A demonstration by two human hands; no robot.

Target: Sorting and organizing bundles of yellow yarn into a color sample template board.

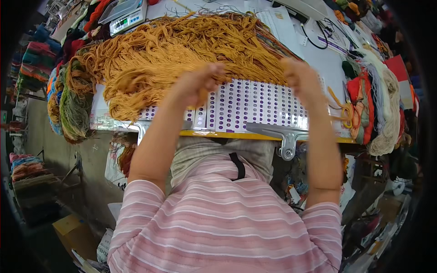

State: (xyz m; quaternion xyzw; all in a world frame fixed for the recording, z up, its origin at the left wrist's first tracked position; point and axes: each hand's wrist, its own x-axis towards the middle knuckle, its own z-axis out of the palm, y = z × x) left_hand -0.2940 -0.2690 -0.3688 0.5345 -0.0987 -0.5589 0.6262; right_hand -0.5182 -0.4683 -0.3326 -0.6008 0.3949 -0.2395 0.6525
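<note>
A wide heap of golden-orange yarn [182, 45] covers the far and left part of the table. Along its near side lies a white card with rows of round purple-ringed holes [259, 102], with yarn ends lined up at its far edge. My left hand [198, 84] is over the card's left part, fingers closed on a bit of golden yarn that shows below them, blurred. Above the card's right end my right hand [302, 79] is raised with curled fingers. Motion blur hides what its fingertips hold, if anything.
Metal clamps [282, 133] grip the table's front edge. A digital scale [129, 20] with a clear tray stands at the far left. Coloured skeins [75, 107] hang at the left corner, more skeins [384, 100] at the right. A black cable [318, 43] lies at the far right.
</note>
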